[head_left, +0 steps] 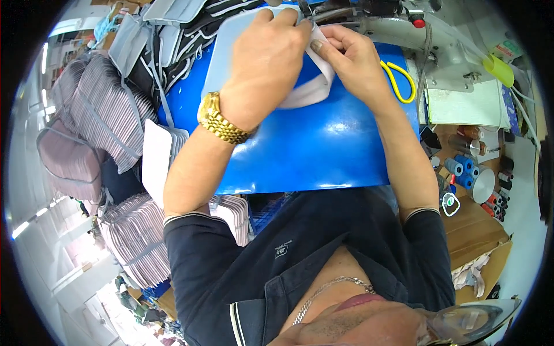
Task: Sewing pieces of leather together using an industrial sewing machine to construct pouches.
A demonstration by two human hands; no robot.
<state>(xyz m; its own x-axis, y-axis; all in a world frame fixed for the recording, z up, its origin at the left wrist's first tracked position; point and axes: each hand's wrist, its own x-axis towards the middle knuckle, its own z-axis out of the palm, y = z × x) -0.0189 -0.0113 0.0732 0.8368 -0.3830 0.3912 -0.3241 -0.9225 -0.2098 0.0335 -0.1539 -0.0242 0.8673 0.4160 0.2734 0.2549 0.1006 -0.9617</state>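
A light grey fabric panel (222, 60) lies on the blue tabletop (311, 150) at the sewing machine (381, 26). My left hand (271, 57), with a gold watch on its wrist, is closed over the panel's far part beside the needle area; its fingertips are hidden. Just to the right, my right hand (355, 63) pinches a pale pinkish strip (314, 89) between thumb and fingers. From there the strip loops down and back to the left, under my left hand. Its meeting with the panel is covered by my hands.
Yellow looped handles (399, 83) lie right of my right hand. Black and grey sewn pieces (184, 49) heap up at the far left. Tied stacks of striped fabric (107, 109) stand along the left. Thread spools (464, 170) and a cardboard box (476, 236) are at the right.
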